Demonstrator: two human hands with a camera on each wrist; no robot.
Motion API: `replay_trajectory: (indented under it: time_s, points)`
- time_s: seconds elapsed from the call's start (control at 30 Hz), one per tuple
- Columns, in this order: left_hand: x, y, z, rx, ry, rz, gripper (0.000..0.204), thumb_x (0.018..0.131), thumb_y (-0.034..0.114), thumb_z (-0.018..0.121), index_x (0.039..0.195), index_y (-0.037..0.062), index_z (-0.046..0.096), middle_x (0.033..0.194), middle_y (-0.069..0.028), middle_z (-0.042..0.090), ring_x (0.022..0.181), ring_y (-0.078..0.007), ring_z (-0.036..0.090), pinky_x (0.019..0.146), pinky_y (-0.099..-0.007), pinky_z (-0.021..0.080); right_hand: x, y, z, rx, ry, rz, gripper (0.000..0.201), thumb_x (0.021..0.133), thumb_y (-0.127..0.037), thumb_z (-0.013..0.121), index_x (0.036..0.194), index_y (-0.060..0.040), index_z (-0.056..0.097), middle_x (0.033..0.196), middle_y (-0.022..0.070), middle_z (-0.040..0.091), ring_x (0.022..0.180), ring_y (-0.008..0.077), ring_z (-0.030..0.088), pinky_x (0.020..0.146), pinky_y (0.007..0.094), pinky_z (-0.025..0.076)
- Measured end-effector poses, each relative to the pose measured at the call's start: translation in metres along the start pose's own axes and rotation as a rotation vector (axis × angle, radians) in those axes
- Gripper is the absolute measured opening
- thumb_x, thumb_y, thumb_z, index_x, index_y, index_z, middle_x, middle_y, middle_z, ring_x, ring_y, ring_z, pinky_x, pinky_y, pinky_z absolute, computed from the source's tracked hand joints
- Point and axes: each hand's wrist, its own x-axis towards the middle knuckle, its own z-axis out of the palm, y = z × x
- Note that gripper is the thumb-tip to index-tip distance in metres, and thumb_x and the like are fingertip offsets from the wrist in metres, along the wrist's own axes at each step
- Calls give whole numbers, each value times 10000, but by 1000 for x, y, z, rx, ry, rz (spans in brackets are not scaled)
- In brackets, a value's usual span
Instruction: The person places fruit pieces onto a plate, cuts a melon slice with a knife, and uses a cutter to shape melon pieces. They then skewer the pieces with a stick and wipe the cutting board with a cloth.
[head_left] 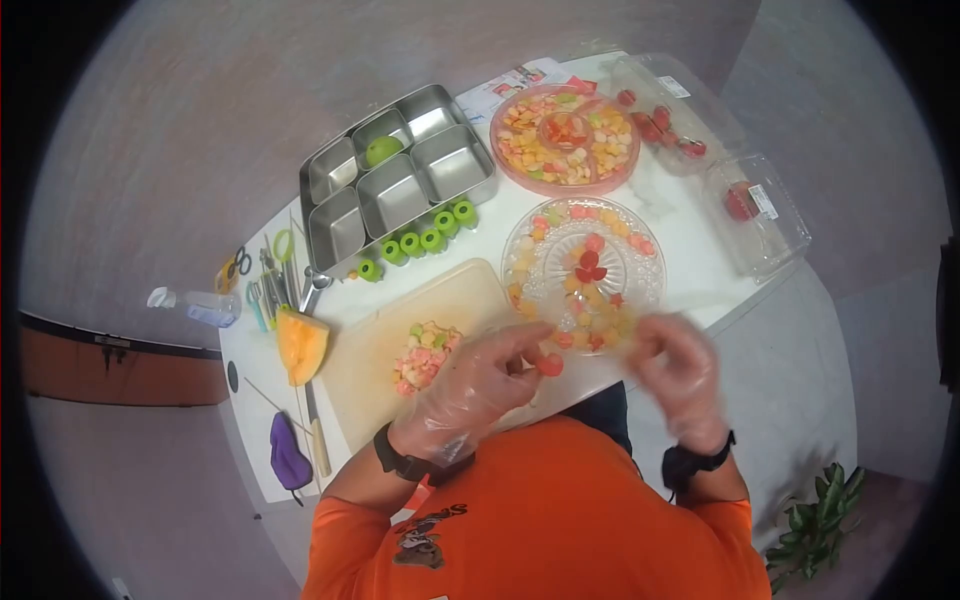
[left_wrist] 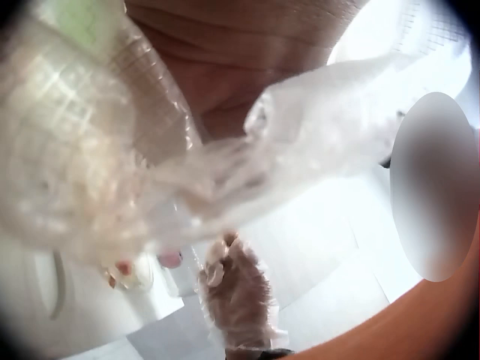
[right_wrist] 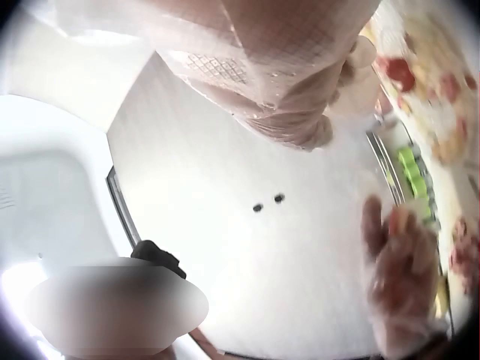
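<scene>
My left hand [head_left: 475,378], in a clear plastic glove, pinches a red fruit piece [head_left: 549,365] between thumb and fingers, at the near edge of the glass plate. My gloved right hand [head_left: 680,372] is raised at the plate's right side, fingers bent and blurred; I cannot tell whether they hold anything. On the clear patterned plate [head_left: 520,262], small fruit shapes line the rim, with red pieces [head_left: 590,268] in the middle. Below and beside my left hand lies a cutting board [head_left: 350,345] with a pile of small fruit cutouts [head_left: 425,358].
A sectioned pink platter [head_left: 512,182] of cut fruit stands behind the plate. Left of it are a compartmented steel tray [head_left: 310,190] with a green fruit [head_left: 383,150], green cutters [head_left: 411,244], and a melon wedge [head_left: 302,345]. Plastic boxes [head_left: 785,235] hold red fruit at right.
</scene>
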Motion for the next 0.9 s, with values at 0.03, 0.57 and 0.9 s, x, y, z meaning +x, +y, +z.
replay_trajectory:
  time_s: [0.03,0.57,0.9]
  points:
    - [-1,-5,2,-5,-5,5,489,877,-115,636,1350,9,615,1048,-78,735,841,-54,629,708,-204,481,-2,-12,9,-68,-142,-57,337,804,-21,794,1127,-7,700,939,89,693,835,203,670,803,301,559]
    - [-3,-8,4,322,40,130,492,862,-34,682,1348,34,643,932,-11,680,749,-53,585,660,-212,476,10,-6,57,-112,-331,-108,118,879,-118,753,980,-60,736,778,111,684,715,273,668,641,366,513]
    - [-15,-12,-9,48,167,0,529,844,-22,656,1371,17,637,947,9,609,777,-61,541,707,-216,465,79,9,19,-337,-388,69,144,917,-170,734,929,-26,741,805,159,695,724,259,672,668,357,523]
